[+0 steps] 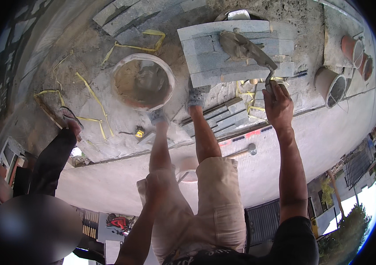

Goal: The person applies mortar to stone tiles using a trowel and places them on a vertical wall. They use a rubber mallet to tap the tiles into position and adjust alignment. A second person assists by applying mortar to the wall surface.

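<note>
My right hand (278, 104) is closed around the handle of a trowel (245, 47). The trowel's blade, loaded with grey mortar, lies on a grey stone slab (201, 39) whose face is covered with mesh. The slab lies flat on the rough ground just beyond my shoes (197, 95). My left hand (157, 181) rests on my left knee over light shorts; its fingers are not clear. A white bucket (119, 70) holding wet mortar stands to the left of the slab.
Grey stone strips (230, 119) are stacked near my feet, with more (126, 15) at the back. Yellow straps (93, 95) and a small tape measure (139, 131) lie about. Clay pots (331, 86) stand at right. A hammer (250, 150) lies on the pale ledge. Another person's sandalled leg (64, 132) is at left.
</note>
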Demonstrator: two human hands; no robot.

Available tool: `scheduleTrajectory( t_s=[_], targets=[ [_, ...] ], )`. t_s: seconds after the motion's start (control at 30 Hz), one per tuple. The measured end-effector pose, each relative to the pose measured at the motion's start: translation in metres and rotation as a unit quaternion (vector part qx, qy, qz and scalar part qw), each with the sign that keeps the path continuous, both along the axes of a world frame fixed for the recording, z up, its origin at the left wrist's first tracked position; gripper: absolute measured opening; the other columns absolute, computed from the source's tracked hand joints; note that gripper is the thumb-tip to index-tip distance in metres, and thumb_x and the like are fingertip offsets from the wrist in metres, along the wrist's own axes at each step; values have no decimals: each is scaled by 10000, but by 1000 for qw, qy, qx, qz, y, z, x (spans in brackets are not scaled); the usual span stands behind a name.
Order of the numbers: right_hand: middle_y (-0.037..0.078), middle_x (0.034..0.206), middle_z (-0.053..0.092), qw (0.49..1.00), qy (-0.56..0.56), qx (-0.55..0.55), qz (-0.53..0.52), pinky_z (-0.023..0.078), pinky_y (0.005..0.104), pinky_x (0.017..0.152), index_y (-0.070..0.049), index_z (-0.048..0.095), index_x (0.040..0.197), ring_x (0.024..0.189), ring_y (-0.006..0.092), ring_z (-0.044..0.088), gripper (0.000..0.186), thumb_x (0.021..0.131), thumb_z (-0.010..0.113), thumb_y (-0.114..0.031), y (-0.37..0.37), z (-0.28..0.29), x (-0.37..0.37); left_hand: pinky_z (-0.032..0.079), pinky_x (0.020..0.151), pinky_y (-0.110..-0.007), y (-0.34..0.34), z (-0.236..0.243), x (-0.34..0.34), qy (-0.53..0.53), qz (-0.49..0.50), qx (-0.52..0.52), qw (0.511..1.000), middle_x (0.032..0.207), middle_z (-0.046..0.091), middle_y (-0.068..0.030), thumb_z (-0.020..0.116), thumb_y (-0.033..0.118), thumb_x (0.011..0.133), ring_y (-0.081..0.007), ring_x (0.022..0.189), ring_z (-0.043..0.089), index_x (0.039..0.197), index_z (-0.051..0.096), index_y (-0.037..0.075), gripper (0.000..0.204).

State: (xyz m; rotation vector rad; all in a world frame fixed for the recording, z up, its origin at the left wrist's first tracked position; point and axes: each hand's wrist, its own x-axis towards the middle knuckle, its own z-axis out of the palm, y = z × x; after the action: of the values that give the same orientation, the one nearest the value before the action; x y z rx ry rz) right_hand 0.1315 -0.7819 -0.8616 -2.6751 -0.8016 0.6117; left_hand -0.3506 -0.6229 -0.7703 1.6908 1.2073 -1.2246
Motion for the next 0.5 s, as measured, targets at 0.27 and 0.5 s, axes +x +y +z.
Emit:
scheduleTrajectory(
  t_s=[0.27, 0.5],
  targets=[
    [166, 792, 637, 974, 192, 40, -111, 515, 422, 620, 21, 609, 1154, 668, 297, 640, 319, 998, 565, -254, -1, 16, 22, 381, 1089, -562, -28, 22, -1, -15, -24, 65, 997, 1439, 408, -281, 755, 331, 821, -485, 1312, 431, 1406, 395, -29, 776],
    [111, 686, 601, 886, 409, -31, -214, 501, 383, 532, -69, 662, 1116, 599, 252, 640, 387, 1034, 530, -424, 19, -3, 28, 380, 1080, -584, -25, 7, 30, 91, -17, 54, 994, 1464, 385, -243, 752, 335, 814, -480, 1335, 405, 1411, 401, 2, 768]
  ],
)
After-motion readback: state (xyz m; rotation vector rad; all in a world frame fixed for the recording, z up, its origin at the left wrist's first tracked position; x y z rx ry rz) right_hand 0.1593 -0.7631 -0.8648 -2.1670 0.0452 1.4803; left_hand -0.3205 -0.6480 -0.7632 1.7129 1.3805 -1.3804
